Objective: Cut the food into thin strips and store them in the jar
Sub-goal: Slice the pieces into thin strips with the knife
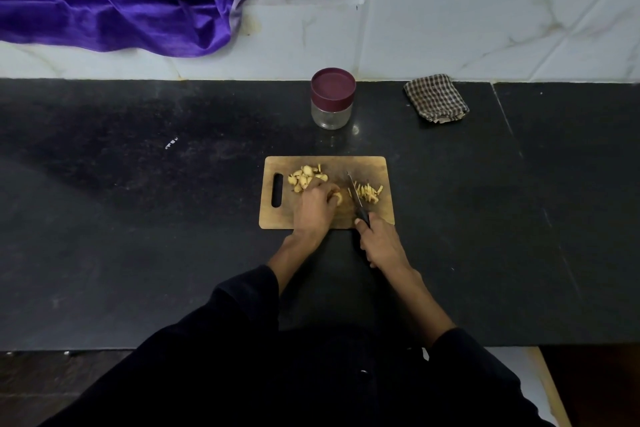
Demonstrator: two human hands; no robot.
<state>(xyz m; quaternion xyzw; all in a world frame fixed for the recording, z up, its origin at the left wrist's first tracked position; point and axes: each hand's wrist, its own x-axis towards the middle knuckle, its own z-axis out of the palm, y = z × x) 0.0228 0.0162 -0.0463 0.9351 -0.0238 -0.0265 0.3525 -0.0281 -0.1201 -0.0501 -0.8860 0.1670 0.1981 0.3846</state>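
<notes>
Slicing in progress on cutting board. Left hand curled, pinching food piece; right hand wrapped round knife. Advised: fingertips tucked back, narrow even cuts. Strips right of blade, uncut pieces left. Jar behind board, lidded, apparently empty

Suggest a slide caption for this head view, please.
Left hand steadies pale food; right hand slices with black-handled knife on wooden board.
</notes>
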